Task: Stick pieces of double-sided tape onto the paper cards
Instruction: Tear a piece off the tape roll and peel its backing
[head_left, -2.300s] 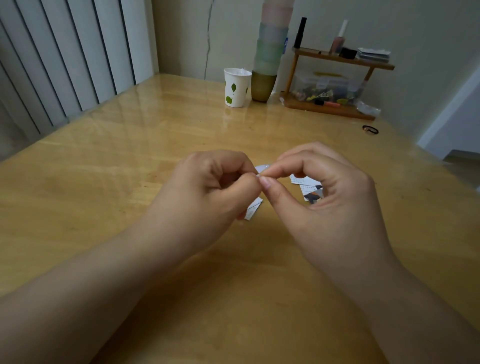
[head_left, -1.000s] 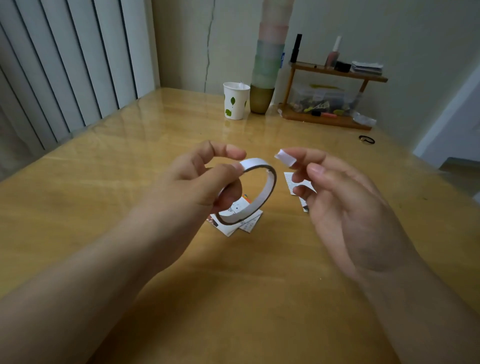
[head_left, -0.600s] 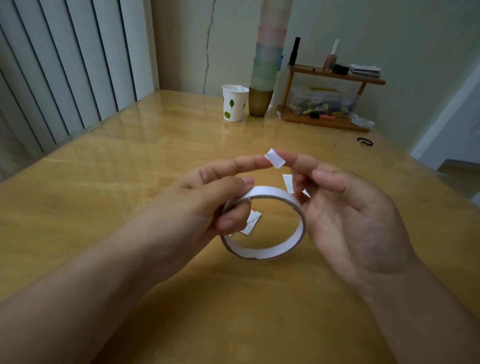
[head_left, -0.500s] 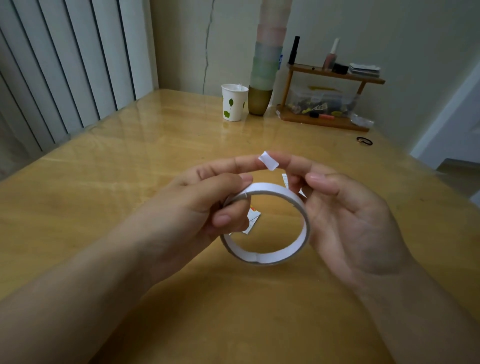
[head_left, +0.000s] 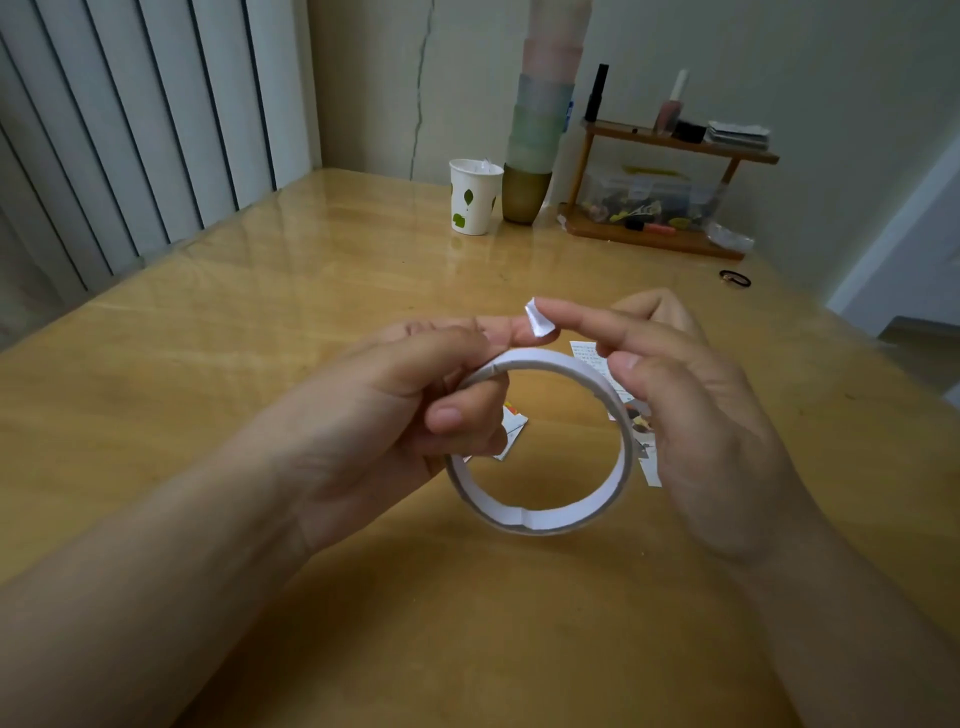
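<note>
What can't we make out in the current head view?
- Paper cards: mostly hidden behind the right hand and tape roll; print too small to read.
- Another card: mostly behind the left hand.
- Tape piece on the right fingertip: its sticky side can't be told.
- Clear box on the shelf: contents too small.

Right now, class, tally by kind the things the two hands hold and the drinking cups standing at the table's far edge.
White ring-shaped rolls of double-sided tape: 1
Small torn white tape pieces: 1
White paper cups with green leaf print: 1
Tall stacks of pastel plastic cups: 1
Total: 4
</note>
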